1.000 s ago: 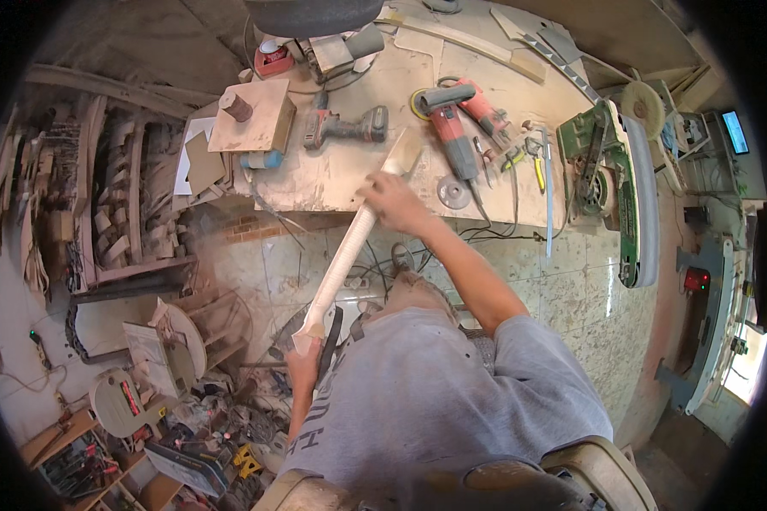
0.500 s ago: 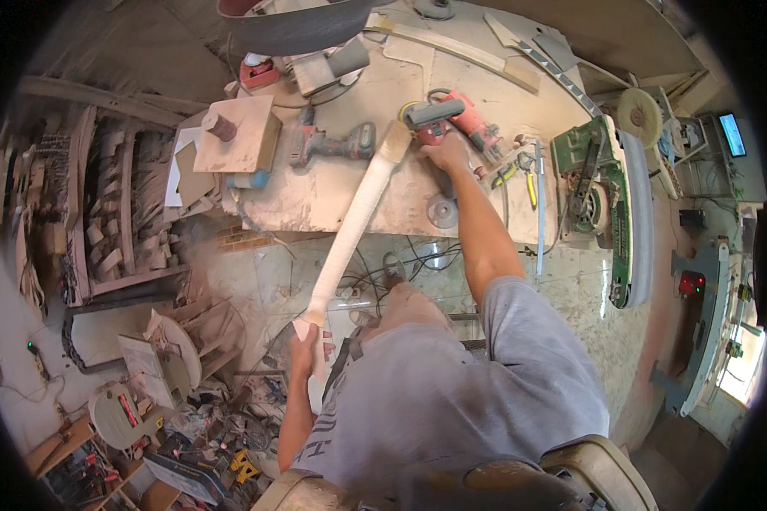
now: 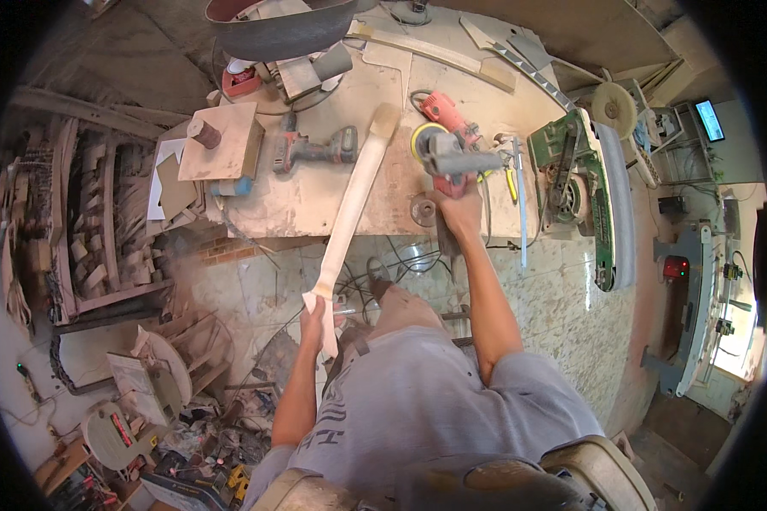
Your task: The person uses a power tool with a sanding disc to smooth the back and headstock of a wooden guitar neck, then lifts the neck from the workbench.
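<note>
A long pale wooden guitar neck slants from the bench to my body, its broad far end resting on the bench top. My left hand is wrapped round its near end, beyond the bench edge. In my right hand is a red and grey orbital sander with a yellow-rimmed pad, raised over the bench front. The sander's pad is apart from the neck, to its right. A small round metal disc lies beside my right hand.
The dusty bench carries a cordless drill, a red power tool, pliers and a wooden block. A green belt sander stands right. Cables trail on the floor; wood scraps fill the left rack.
My right hand has drawn the sander back from beside the neck's far end toward me and turned it. The left hand keeps its hold on the neck.
</note>
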Demonstrator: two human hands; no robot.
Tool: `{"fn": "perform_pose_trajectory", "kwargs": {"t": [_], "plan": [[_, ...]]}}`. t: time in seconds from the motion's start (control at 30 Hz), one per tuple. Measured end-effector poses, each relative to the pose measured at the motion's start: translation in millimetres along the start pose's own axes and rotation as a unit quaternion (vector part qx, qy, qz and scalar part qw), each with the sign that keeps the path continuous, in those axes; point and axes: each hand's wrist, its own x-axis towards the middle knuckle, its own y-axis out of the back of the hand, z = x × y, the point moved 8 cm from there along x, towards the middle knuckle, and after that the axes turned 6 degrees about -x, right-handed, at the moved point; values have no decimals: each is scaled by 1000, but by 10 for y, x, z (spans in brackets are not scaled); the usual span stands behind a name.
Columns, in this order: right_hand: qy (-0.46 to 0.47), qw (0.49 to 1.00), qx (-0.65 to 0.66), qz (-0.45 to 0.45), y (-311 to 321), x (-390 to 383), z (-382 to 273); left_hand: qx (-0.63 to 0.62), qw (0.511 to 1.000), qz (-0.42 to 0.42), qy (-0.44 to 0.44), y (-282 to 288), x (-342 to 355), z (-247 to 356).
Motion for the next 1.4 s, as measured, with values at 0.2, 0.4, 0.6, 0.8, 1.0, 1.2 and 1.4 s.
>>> {"fn": "perform_pose_trajectory", "kwargs": {"t": [0.2,0.4,0.6,0.8,1.0,1.2,1.4], "plan": [[-112,911,357,-172,152,-738,287,26,997,-65,38,-531,641,20],[-135,818,538,-155,107,-1213,389,361,849,196,-332,-656,-227,940],[-95,785,591,-160,-28,-1642,-31,254,914,-270,-168,-1982,-1192,546],[-51,809,541,-224,-91,-1790,-325,274,912,-231,-201,-2081,-1287,541],[-73,809,541,-218,-139,-1758,-326,273,912,-210,-221,-2051,-1386,618],[-14,836,494,-241,18,-1738,-544,251,910,-199,-265,-2127,-1424,722],[-47,950,247,-187,52,-1552,-412,327,889,-209,-242,-1983,-1198,574]]}}
